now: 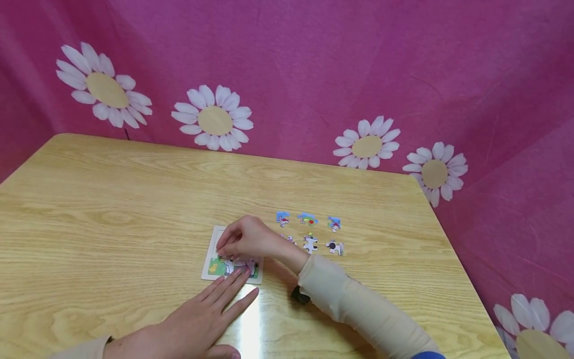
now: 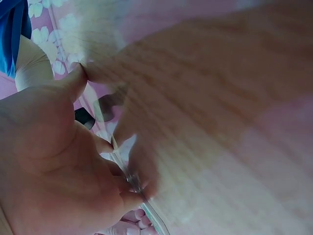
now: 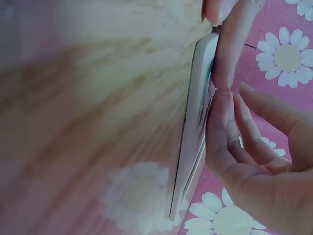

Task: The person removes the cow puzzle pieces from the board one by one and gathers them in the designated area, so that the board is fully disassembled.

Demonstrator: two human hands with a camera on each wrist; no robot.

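Observation:
A small picture puzzle board (image 1: 209, 260) with a pale frame lies on the table, a pink and green picture in its lower part. My left hand (image 1: 193, 314) lies flat with straight fingers, its fingertips resting on the board's near edge. Over the upper part of the board is my right hand (image 1: 246, 239), fingers bent and fingertips right at the board's surface. In the right wrist view, the right thumb (image 3: 266, 105) stands a little apart from the bent fingers, and no piece shows between them. The right hand hides much of the board's upper half.
Right of the board lie several loose jigsaw pieces in two rows, among them a white piece (image 1: 310, 244) and a blue one (image 1: 334, 223). A dark object (image 1: 299, 295) sits by the right wrist. A pink flowered cloth (image 1: 287, 65) hangs behind the wooden table (image 1: 112, 209).

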